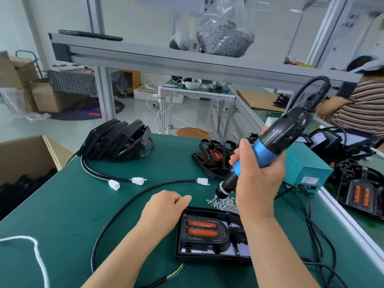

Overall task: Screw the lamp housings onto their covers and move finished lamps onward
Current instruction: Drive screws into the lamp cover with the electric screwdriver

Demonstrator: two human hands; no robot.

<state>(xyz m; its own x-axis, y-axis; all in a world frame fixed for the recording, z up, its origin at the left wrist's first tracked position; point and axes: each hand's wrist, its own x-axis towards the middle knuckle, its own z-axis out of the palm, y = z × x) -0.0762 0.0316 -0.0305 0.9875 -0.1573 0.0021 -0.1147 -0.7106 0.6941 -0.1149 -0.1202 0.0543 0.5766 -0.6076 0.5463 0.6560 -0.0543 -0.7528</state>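
A black lamp (209, 235) with two orange lenses lies on the green table in front of me. My left hand (164, 210) rests on its upper left corner, fingers loosely curled over the edge. My right hand (255, 175) grips a blue and black electric screwdriver (268, 146), tilted, its bit down in a small pile of silver screws (224, 203) just behind the lamp. A black cable (133, 200) with a white connector (202, 181) loops out from the lamp.
A stack of black lamp housings (118, 140) sits at the back left with two white plugs (124, 182). Another lamp (214, 161) lies behind the screws. A teal power box (305, 169) stands right. A cardboard box (27, 161) is left. A person (357, 104) works far right.
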